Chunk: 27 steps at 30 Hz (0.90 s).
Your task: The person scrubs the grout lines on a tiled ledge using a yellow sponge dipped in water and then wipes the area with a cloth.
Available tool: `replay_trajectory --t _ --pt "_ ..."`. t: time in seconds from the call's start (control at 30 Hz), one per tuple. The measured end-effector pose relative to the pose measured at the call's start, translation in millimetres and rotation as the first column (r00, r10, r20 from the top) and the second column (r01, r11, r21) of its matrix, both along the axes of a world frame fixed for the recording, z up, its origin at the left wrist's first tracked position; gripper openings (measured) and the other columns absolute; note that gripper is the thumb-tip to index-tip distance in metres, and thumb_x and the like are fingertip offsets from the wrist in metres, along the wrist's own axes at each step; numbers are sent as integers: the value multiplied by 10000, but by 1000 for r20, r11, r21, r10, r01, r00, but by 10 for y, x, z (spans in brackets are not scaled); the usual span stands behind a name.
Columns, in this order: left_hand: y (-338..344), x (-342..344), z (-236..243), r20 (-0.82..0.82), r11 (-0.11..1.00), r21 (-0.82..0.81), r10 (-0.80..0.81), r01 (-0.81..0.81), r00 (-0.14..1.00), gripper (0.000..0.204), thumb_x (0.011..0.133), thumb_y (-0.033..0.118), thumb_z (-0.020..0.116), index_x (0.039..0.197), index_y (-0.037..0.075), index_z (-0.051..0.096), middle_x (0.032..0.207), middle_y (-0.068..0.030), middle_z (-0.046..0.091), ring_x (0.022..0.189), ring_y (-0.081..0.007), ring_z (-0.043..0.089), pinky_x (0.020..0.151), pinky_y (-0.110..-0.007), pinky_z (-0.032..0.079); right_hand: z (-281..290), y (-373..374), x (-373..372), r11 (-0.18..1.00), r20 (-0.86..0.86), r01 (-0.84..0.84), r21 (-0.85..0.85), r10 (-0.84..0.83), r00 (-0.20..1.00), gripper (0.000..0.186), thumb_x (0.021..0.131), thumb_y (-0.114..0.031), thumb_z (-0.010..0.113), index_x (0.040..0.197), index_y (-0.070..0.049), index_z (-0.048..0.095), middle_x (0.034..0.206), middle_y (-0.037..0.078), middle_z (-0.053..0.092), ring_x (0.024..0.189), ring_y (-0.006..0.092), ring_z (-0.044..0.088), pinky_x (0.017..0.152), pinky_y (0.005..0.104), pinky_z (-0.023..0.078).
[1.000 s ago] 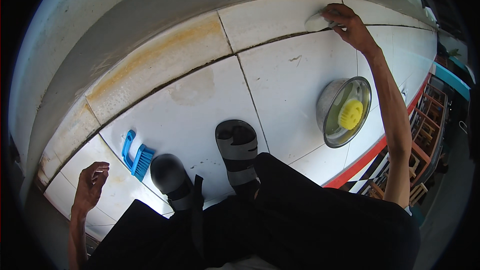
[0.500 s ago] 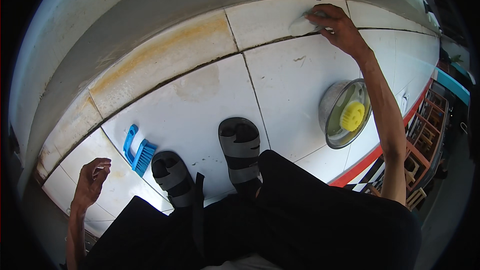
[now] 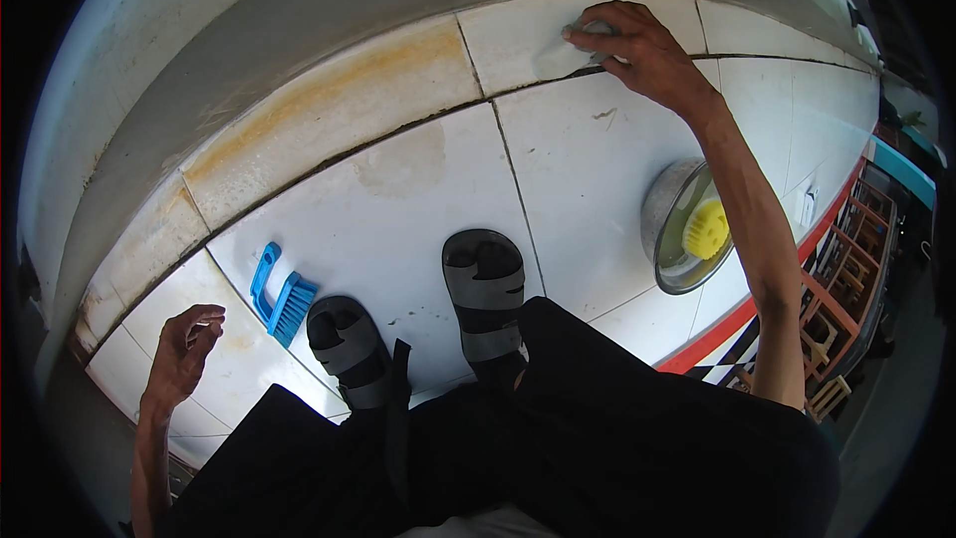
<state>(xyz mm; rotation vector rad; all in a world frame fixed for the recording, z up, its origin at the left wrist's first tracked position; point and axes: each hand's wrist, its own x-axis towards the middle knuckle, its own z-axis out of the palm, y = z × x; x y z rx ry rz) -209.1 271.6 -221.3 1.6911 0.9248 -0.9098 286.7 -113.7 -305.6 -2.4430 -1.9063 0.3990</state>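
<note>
At upper right, the right hand (image 3: 637,45) presses a pale grey pad (image 3: 596,30), grip closed on it, against glossy white floor tiles (image 3: 398,229). The left hand (image 3: 184,354) at lower left hangs loosely curled, empty, near a blue plastic bristle brush (image 3: 282,297).

Right hand (image 3: 637,45) outstretched, pressing down; left hand (image 3: 184,354) loosely curled

- single head-worn fisheye, looks steeply down past the person's knees at the tiled floor (image 3: 418,239)
- edges bend near rim; wall base up top

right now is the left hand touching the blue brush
Apart. The head view shows the left hand loosely curled and empty, with bare floor tile between it and the blue brush.
</note>
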Motion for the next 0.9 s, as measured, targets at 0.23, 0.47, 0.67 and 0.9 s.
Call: replay_trajectory --t 0.23,0.47,0.67,0.9 --pt "-20 124 24 80 999 39 3 -6 997 468 978 359 601 1199 -53 621 1107 -205 680 1025 -256 655 953 -391 500 37 95 -8 999 24 -7 -32 8 1000 537 769 36 729 1248 -206 700 1248 21 606 1229 236 536 1083 357 459" --pt "-39 -117 3 -20 998 -18 55 -55 998 516 971 392 614 1208 -66 614 1097 -191 683 1006 -249 657 928 -363 508 27 62 -155 1000 33 20 -5 -20 999 479 813 3 709 1247 -200 697 1244 36 595 1189 234 552 1102 385 416" --pt "-15 107 39 99 1000 27 11 -13 995 511 976 391 608 1218 -59 613 1108 -200 681 998 -242 658 933 -383 505 28 224 -222 999 70 39 -26 -37 997 520 767 -14 773 1241 -215 705 1206 8 608 1189 212 542 1083 363 462" --pt "-54 -131 22 13 1000 -15 -5 5 1000 488 983 369 601 1202 -66 622 1051 -178 689 966 -227 656 901 -367 509 28 406 -356 1000 -21 -30 3 30 999 493 786 13 734 1252 -141 685 1157 47 576 1133 218 563 1011 352 512"
